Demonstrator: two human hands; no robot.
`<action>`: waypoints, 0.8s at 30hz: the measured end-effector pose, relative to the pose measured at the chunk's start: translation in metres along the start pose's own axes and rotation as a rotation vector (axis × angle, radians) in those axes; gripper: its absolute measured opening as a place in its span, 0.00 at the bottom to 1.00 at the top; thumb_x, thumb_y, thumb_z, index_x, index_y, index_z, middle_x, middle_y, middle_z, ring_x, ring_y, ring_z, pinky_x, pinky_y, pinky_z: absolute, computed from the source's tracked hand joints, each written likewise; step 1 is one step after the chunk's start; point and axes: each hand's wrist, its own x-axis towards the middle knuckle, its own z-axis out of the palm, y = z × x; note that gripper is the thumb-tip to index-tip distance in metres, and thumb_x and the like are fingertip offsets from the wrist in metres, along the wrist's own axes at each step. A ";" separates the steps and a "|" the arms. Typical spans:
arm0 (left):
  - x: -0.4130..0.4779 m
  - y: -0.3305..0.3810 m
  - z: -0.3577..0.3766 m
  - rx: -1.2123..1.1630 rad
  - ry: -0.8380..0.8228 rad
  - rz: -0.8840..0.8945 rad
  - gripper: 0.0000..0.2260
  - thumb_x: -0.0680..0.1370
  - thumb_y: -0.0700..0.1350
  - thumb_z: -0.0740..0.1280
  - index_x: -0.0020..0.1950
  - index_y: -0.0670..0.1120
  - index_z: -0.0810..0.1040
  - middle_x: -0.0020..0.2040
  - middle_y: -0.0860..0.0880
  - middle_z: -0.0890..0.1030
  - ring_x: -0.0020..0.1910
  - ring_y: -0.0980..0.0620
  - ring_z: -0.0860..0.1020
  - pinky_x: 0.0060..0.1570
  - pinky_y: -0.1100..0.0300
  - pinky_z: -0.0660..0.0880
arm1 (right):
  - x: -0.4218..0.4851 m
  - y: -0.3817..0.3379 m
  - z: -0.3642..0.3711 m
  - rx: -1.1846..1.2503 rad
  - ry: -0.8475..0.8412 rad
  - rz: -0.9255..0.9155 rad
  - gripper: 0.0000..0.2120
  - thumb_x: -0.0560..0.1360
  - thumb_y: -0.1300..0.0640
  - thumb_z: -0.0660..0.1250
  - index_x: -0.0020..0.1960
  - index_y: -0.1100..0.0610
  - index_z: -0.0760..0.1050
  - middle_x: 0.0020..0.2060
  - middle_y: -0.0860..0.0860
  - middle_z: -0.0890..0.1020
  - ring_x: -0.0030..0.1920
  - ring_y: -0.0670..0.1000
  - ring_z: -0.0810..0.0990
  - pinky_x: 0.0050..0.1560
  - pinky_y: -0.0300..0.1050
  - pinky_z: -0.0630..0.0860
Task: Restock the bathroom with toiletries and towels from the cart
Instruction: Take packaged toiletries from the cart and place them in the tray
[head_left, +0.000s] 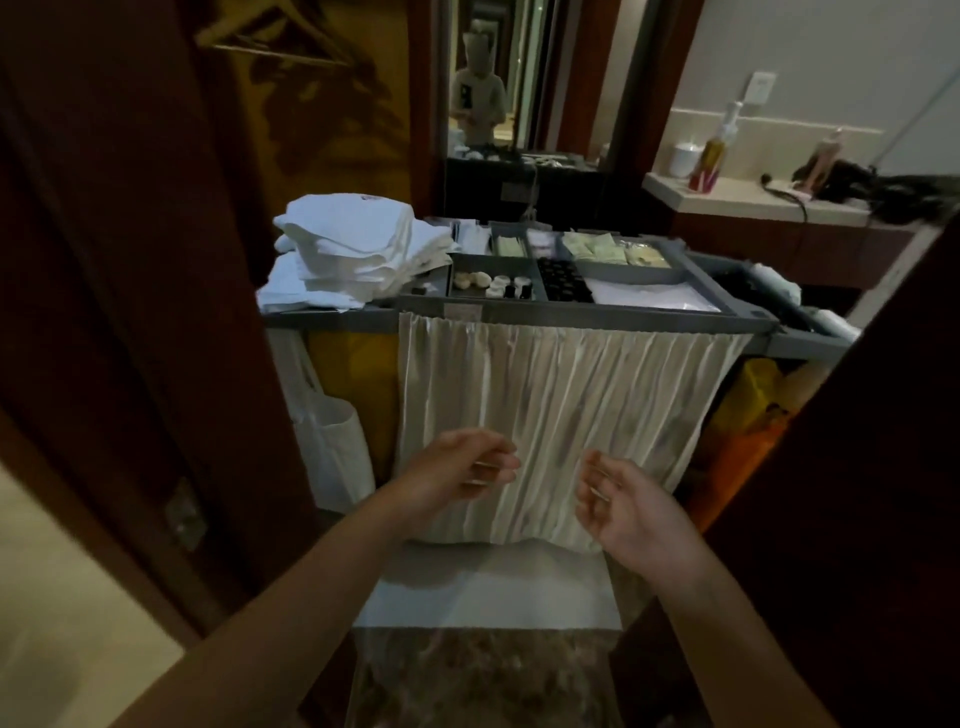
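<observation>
Now, folded white towels (358, 249) sit stacked on the left end of the housekeeping cart (571, 314).
Small toiletries (506, 285) fill the compartments just beside them, and a pleated pale curtain (561, 395) hangs from the cart's front. I see my left grip (457, 467) and right grip (628, 512) low before that curtain, apart, fingers loosely spread, holding nothing. Beyond, at right, a pump bottle (714, 150) stands on the vanity worktop (727, 202).

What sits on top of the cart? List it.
Folded white towels are stacked at the left end; a grey divided tray holds small toiletries, sachets and white sheets. What is inside the cart below is covered by the pleated curtain.
</observation>
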 end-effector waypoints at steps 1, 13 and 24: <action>0.012 0.003 -0.002 0.011 -0.003 0.005 0.12 0.81 0.47 0.56 0.50 0.47 0.79 0.42 0.52 0.83 0.43 0.55 0.80 0.50 0.57 0.71 | 0.009 -0.006 0.005 0.005 0.001 0.000 0.09 0.79 0.58 0.57 0.46 0.58 0.75 0.39 0.52 0.76 0.37 0.48 0.73 0.39 0.41 0.70; 0.162 0.034 -0.036 0.031 0.001 -0.024 0.14 0.82 0.47 0.55 0.56 0.42 0.77 0.43 0.50 0.82 0.44 0.53 0.78 0.47 0.59 0.72 | 0.164 -0.081 0.025 0.045 -0.056 0.058 0.08 0.78 0.60 0.58 0.46 0.60 0.75 0.35 0.53 0.75 0.35 0.49 0.72 0.39 0.41 0.69; 0.339 0.119 0.002 -0.075 0.161 0.097 0.14 0.82 0.46 0.55 0.48 0.46 0.80 0.41 0.51 0.85 0.42 0.54 0.82 0.47 0.58 0.74 | 0.317 -0.228 0.013 -0.027 -0.100 -0.023 0.08 0.78 0.61 0.59 0.44 0.60 0.76 0.32 0.52 0.77 0.33 0.49 0.73 0.37 0.41 0.69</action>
